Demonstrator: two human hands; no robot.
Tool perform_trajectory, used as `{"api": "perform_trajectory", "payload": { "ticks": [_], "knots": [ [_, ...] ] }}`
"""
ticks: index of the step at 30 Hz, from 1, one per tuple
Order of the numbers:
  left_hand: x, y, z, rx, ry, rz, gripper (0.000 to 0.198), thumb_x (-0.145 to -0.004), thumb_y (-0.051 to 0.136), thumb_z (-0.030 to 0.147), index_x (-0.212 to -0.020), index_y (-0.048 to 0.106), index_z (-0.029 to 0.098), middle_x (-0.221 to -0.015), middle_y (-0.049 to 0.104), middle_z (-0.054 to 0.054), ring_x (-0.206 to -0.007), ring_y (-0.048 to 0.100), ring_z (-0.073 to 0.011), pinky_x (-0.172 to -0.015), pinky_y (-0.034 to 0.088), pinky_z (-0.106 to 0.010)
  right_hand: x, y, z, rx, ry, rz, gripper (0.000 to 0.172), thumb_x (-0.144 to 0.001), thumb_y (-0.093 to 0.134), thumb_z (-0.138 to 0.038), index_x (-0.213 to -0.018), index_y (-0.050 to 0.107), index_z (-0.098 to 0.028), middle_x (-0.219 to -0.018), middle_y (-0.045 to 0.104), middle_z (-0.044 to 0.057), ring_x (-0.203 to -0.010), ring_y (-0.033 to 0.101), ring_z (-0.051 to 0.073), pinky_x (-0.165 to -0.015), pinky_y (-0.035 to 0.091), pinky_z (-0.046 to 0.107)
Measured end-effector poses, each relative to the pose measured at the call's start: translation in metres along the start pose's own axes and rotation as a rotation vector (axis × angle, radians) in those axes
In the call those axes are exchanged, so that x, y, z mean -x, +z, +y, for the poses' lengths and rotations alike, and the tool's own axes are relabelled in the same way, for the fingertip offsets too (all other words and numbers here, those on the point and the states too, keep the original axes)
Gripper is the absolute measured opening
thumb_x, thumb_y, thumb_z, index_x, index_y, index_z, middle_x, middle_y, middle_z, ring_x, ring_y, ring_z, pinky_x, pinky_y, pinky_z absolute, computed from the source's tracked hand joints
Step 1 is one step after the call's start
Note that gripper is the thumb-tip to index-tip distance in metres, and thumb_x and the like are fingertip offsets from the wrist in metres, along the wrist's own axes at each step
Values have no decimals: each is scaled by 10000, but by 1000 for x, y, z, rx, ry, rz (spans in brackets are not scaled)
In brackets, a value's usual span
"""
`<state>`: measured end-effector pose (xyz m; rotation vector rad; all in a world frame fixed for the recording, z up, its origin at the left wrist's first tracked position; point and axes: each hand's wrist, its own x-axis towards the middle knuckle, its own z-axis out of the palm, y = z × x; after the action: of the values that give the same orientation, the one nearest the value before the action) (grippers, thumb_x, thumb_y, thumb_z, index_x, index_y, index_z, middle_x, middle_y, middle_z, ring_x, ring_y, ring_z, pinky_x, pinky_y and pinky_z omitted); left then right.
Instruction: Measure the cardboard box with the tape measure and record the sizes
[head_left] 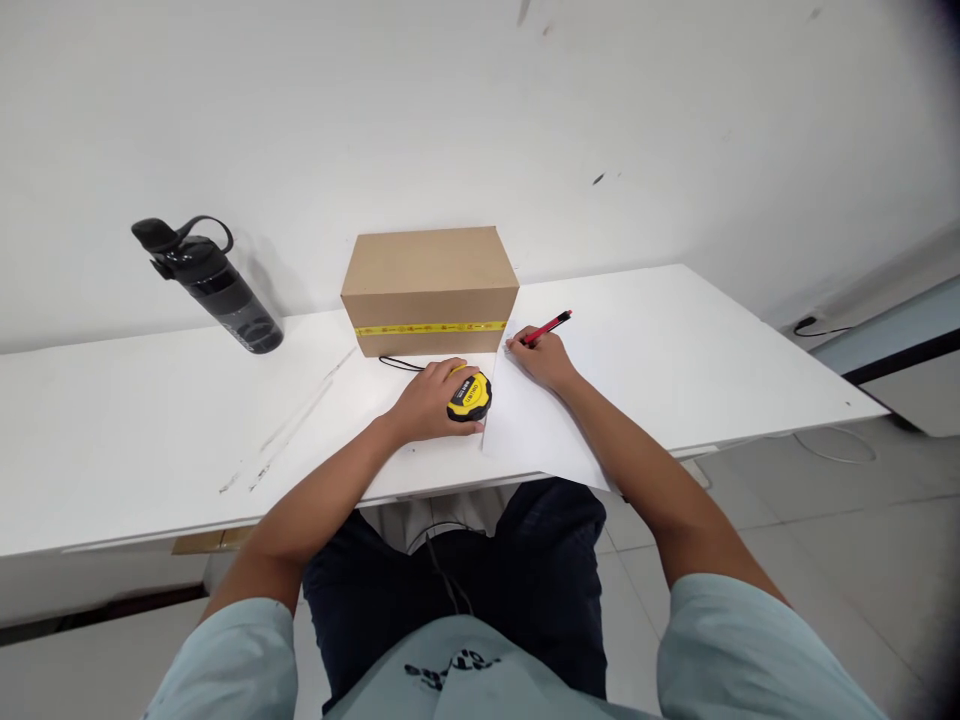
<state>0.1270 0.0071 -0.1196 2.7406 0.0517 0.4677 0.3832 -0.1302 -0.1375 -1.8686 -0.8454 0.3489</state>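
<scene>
My left hand (433, 402) is wrapped round a yellow and black tape measure (471, 396), which rests at the left edge of a white sheet of paper (529, 430). A black wrist strap (400, 364) loops out behind that hand. To the right, my right hand (546, 360) grips a red pen (551, 326) with a black end, its tip low over the paper's upper part. Whether the tip touches the sheet is hidden by the fingers. Just beyond both hands stands a closed brown cardboard box (431, 268) with a yellow tape band across its front.
A black water bottle (236, 300) with a carrying loop stands on the left of the white table (135, 430). The wall (420, 120) rises directly behind the box. The table's front edge runs close to my lap, and the paper hangs slightly over it.
</scene>
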Motion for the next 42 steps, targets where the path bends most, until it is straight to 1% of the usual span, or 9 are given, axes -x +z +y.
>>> {"api": "perform_trajectory", "payload": {
  "ticks": [5, 10, 13, 20, 24, 32, 42],
  "knots": [
    [-2, -2, 4, 22, -45, -43, 937, -792, 914, 646, -1564, 598, 219, -1573, 604, -214, -1405, 604, -440, -1191, 531, -595, 1, 1, -1, 18, -7, -3, 321, -766, 691, -547, -769, 626, -233, -678, 595, 10, -703, 501, 172, -681, 431, 321],
    [-3, -11, 14, 32, -129, -138, 952, -806, 904, 625, -1604, 553, 242, -1661, 541, -182, -1515, 517, -426, -1288, 436, -578, 3, 2, -1, 24, -14, 8, 325, -777, 695, -548, -763, 628, -229, -696, 610, 15, -722, 508, 173, -698, 446, 325],
    [-4, -14, 17, 34, -156, -166, 966, -816, 898, 616, -1627, 530, 244, -1689, 515, -174, -1544, 485, -425, -1310, 405, -572, 2, 2, 0, 34, -10, 22, 303, -793, 690, -524, -754, 613, -233, -687, 603, 12, -722, 508, 175, -710, 450, 331],
    [-4, -15, 19, 45, -176, -183, 975, -813, 908, 588, -1639, 524, 240, -1718, 492, -175, -1564, 466, -427, -1324, 391, -571, 2, 1, -3, 58, -11, 26, 244, -805, 656, -464, -767, 629, -225, -781, 683, 41, -761, 565, 188, -782, 484, 349],
    [-3, -16, 20, 37, -178, -187, 991, -816, 908, 573, -1655, 512, 225, -1723, 487, -174, -1562, 467, -424, -1328, 390, -557, 3, 1, -3, 62, -13, 29, 257, -803, 662, -478, -760, 615, -228, -766, 674, 39, -767, 568, 192, -781, 484, 351],
    [-4, -15, 20, 27, -174, -192, 998, -818, 908, 587, -1654, 513, 213, -1730, 479, -180, -1553, 475, -426, -1327, 390, -567, 4, 2, -3, 59, -23, 19, 317, -794, 691, -533, -751, 604, -232, -718, 629, 20, -710, 517, 175, -760, 478, 350],
    [-4, -18, 22, 21, -186, -215, 1004, -824, 910, 567, -1667, 496, 212, -1746, 458, -178, -1578, 455, -425, -1335, 382, -564, 3, 2, -3, 59, -5, 40, 285, -791, 687, -505, -753, 612, -233, -718, 639, 21, -714, 523, 178, -750, 478, 348]
  ]
}}
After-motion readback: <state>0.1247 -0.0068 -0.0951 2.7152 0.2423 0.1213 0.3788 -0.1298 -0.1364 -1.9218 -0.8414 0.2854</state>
